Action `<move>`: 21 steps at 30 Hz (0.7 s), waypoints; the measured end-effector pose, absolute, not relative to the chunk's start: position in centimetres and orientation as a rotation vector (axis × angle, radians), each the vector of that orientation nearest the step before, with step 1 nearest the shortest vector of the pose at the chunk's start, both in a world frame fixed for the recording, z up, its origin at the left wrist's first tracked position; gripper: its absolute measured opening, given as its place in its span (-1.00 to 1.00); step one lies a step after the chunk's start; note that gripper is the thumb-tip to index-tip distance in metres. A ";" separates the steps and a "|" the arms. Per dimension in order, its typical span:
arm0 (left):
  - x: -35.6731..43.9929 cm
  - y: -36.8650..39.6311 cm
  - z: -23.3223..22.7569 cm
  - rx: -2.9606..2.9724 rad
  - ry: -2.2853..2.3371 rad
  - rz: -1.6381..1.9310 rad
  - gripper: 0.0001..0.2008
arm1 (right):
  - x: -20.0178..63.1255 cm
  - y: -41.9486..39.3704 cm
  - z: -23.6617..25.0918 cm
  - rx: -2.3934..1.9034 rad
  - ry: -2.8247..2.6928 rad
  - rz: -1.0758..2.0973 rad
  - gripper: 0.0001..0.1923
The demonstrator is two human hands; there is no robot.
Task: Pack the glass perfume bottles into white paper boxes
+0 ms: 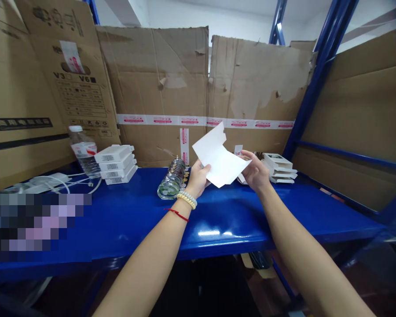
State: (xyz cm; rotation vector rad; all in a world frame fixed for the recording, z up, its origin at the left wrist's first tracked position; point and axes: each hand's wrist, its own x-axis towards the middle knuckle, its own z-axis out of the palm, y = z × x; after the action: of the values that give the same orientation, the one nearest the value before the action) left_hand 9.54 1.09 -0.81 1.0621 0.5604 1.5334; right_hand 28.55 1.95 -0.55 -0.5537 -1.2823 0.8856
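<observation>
Near the back left corner of the blue surface (123, 215), a white-capped bottle (85, 152); beside it toward the left edge, white cables (58, 179). Along the back edge, upright cardboard sheets (152, 83) crossed by printed tape (237, 123); at the back right corner, a blue post (312, 94).

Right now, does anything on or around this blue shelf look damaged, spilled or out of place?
Yes. The cardboard behind the shelf looks damaged: its surface is peeled in patches and its top edge is ragged. The right-hand stack of boxes looks untidy, with flaps sticking out. I see no spill.
</observation>
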 end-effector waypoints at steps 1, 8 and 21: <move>9.6 1.0 -0.8 1.039 0.529 1.537 -0.63 | 28.4 1.7 -0.6 -0.506 -1.315 0.952 -0.51; 10.2 1.0 -1.6 1.321 0.619 1.512 -0.55 | 26.3 1.2 -1.4 -0.480 -1.421 1.211 -0.40; 9.5 0.7 -2.4 1.852 0.650 1.210 -0.31 | 26.4 1.3 -1.3 -0.616 -1.448 1.026 -0.26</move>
State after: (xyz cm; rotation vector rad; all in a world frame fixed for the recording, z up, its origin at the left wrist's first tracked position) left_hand 9.54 0.74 -2.43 1.8521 0.6501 1.2097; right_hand 26.44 1.33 -1.27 -0.6158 -1.4481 1.0260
